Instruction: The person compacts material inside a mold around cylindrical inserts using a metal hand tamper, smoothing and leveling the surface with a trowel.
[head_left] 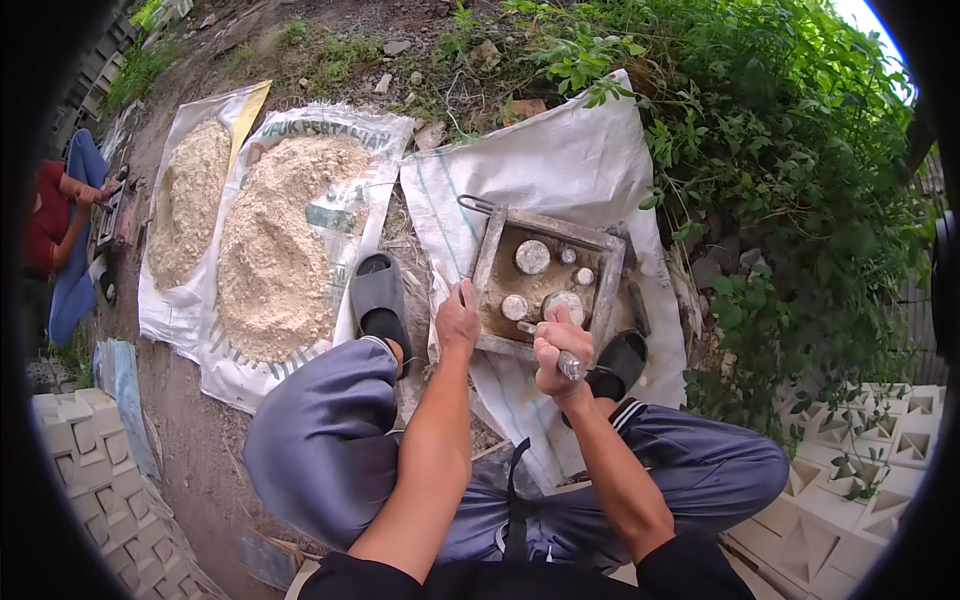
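A square frame mould point(612, 240) lies on a white sack, with sandy material inside and several round pale discs, among them a large one point(532, 257) near its far side. My left hand point(458, 322) is closed at the frame's left edge; what it grips, if anything, is too small to tell. Over the frame's near right corner, my right hand point(560, 350) is wrapped round a metal tool point(570, 366), whose rounded end shows below the fist. Part of the tool is hidden by the fingers.
Two sacks point(380, 215) point(150, 300) with heaps of pale powder point(275, 250) lie to the left. A person point(75, 220) sits at far left. Patterned blocks point(100, 470) stand at lower left and lower right. Green plants point(790, 150) grow on the right. My sandals flank the frame.
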